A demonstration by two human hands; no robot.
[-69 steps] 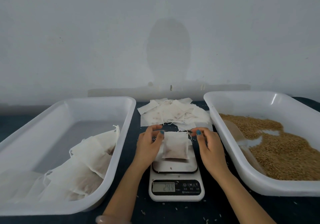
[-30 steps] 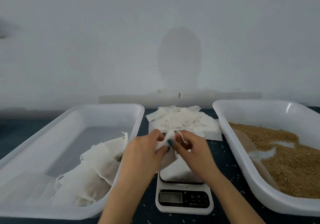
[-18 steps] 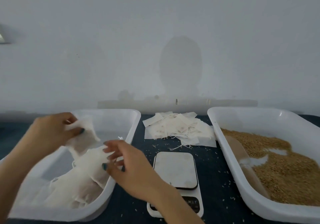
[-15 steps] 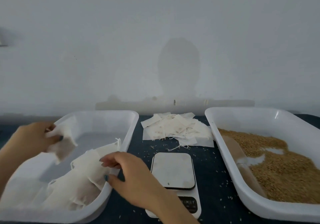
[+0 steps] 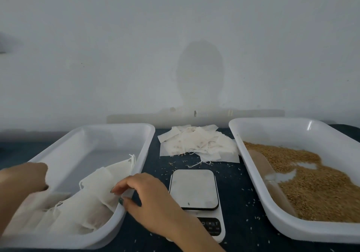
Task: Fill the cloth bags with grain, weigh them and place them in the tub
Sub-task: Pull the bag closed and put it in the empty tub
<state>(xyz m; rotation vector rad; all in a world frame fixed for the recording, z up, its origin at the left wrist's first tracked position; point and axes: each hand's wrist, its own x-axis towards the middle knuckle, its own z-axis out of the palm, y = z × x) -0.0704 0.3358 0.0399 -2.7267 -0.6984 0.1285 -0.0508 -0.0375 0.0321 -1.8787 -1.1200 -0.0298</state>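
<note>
— What's laid out, from where you stand?

— A dark table (image 5: 233,185) against a pale wall, with two big white tubs on it, their long sides running away from her. The left tub (image 5: 109,134) holds the filled bags (image 5: 93,199), heaped toward its near right corner. The right tub (image 5: 272,127) holds the grain (image 5: 311,183), spread thin enough that bare floor shows in patches.

— And between them?

— The scale (image 5: 194,189), nearest her, with its plate bare. Beyond it, by the wall, is the pile of empty bags (image 5: 196,144), lying flat with strings trailing toward the scale.

— Her hands?

— Well apart, both at the left tub. The left hand (image 5: 23,181) is down inside by the tub's left wall with its fingers curled under. Whether they pinch a bag I can't tell, as it's blurred there. The right hand (image 5: 148,195) lies over the tub's right rim, fingers loosely bent, tips against the nearest filled bag. It grips nothing I can make out.

— So what next, you reckon?

— A fresh bag, I'd guess. The pile lies ahead and to the right of both hands, past the scale, and it's spread wider across than deep. The right hand is plainly nearer and need only swing right and forward over the plate. The left would have to cross the whole tub.

— Anything small?

— Loose kernels (image 5: 171,163) scattered on the table around the scale.
</note>
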